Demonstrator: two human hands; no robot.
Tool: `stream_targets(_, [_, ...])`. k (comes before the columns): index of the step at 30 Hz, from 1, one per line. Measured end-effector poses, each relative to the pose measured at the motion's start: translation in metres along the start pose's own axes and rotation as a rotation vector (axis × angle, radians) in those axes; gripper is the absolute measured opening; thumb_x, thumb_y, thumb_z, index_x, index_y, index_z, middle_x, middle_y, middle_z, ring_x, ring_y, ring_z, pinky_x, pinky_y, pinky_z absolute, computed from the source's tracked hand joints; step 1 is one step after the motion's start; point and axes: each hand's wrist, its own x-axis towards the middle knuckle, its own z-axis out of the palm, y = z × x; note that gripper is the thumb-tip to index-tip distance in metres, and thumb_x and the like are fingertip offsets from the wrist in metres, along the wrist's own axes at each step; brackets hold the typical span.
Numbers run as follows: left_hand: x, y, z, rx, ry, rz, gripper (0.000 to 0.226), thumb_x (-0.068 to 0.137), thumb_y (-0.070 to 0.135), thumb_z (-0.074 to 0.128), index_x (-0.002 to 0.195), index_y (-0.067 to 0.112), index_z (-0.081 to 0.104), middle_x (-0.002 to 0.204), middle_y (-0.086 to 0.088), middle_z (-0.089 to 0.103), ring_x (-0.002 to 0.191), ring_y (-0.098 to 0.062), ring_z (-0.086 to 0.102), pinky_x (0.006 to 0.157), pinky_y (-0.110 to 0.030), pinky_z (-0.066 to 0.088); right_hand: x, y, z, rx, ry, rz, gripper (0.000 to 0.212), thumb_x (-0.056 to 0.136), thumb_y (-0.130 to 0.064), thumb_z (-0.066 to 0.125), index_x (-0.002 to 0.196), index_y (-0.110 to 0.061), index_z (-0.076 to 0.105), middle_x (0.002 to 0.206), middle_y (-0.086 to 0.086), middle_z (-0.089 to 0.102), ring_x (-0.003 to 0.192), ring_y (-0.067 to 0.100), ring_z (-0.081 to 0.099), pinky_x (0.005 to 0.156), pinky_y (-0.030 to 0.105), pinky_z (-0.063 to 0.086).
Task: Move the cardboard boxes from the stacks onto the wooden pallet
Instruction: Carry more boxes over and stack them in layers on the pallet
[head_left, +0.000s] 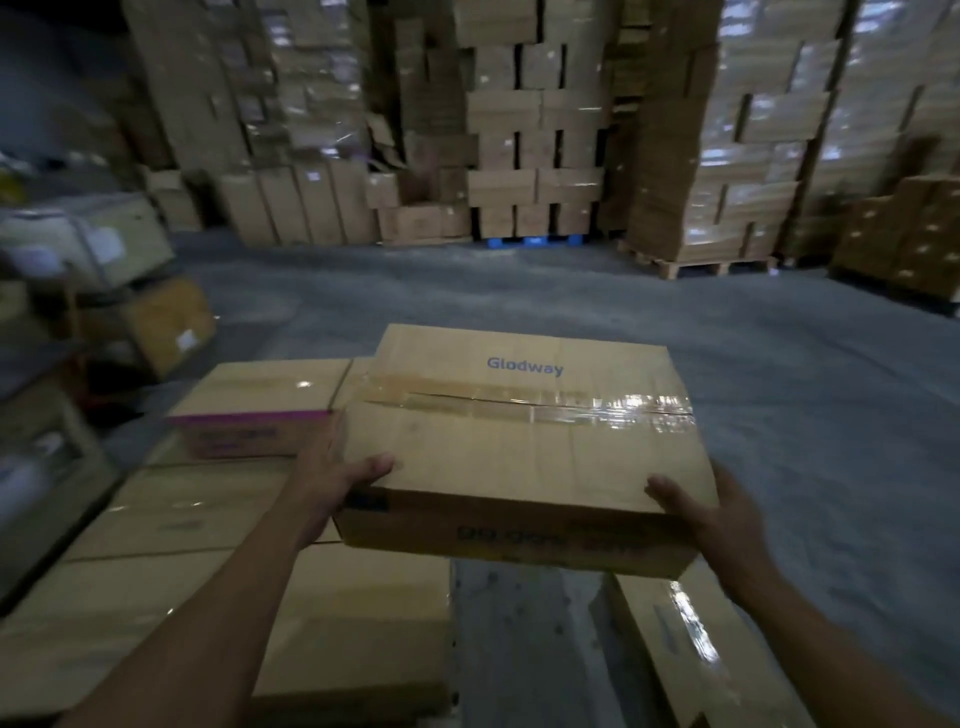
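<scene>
While left fingers (375, 465) and right fingers (671, 493) grip it, the taped cardboard box (519, 447) reads Glodway.

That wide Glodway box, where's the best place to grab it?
By its two short ends, one hand from each side, as the left hand and right hand do here. The Glodway box is wide and flat, so grips set far apart should keep it level.

A warehouse: tall wrapped carton stacks (535, 130) on a concrete floor (779, 374).
</scene>
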Motion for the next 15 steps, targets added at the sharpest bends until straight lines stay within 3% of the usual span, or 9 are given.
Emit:
stream_targets(3, [-0.032, -0.003, -0.028, 0.103, 0.091, 0.005, 0.070, 0.076, 0.012, 0.084, 0.133, 0.038, 0.052, 0.114, 0.015, 0.065, 0.107, -0.010, 0.059, 0.081, -0.039, 0.055, -0.007, -0.007, 0.026, 0.015, -0.068, 0.007, 0.122, 0.034, -0.092, 0.073, 0.133, -0.022, 0.058, 0.123, 0.003, 0.066, 0.109, 0.026, 0.065, 0.091, 0.053, 0.057])
stream_targets(6, [-0.053, -0.006, -0.062, 0.175, 0.171, -0.027, 0.065, 0.076, 0.022, 0.085, 0.124, 0.049, 0.050, 0.114, 0.016, 0.060, 0.104, -0.011, 0.055, 0.078, -0.043, 0.053, -0.013, -0.016, 0.055, 0.022, -0.146, -0.012, 0.114, 0.041, -0.089, 0.073, 0.134, -0.026, 0.057, 0.122, 0.001, 0.067, 0.109, 0.025, 0.066, 0.089, 0.051, 0.058])
stream_targets(9, [-0.069, -0.015, -0.098, 0.182, 0.205, -0.003, 0.072, 0.073, 0.025, 0.086, 0.131, 0.046, 0.049, 0.120, 0.015, 0.060, 0.109, -0.011, 0.056, 0.085, -0.041, 0.053, -0.018, -0.022, 0.087, 0.014, -0.220, -0.028, 0.099, 0.051, -0.085, 0.073, 0.134, -0.033, 0.054, 0.126, -0.002, 0.065, 0.112, 0.024, 0.064, 0.093, 0.052, 0.056])
stream_targets(12, [-0.082, -0.027, -0.138, 0.161, 0.215, -0.008, 0.070, 0.073, 0.026, 0.084, 0.130, 0.046, 0.049, 0.122, 0.015, 0.059, 0.111, -0.010, 0.055, 0.082, -0.036, 0.051, -0.025, -0.033, 0.129, -0.011, -0.249, -0.062, 0.080, 0.063, -0.073, 0.071, 0.131, -0.036, 0.053, 0.124, -0.003, 0.064, 0.111, 0.021, 0.062, 0.086, 0.040, 0.055])
stream_targets(15, [-0.078, -0.045, -0.193, 0.178, 0.242, -0.033, 0.072, 0.074, 0.028, 0.085, 0.132, 0.048, 0.048, 0.125, 0.015, 0.059, 0.115, -0.015, 0.056, 0.089, -0.040, 0.052, -0.033, -0.045, 0.183, -0.046, -0.249, -0.112, 0.077, 0.069, -0.067, 0.067, 0.136, -0.033, 0.052, 0.121, -0.005, 0.063, 0.109, 0.019, 0.060, 0.073, 0.024, 0.046])
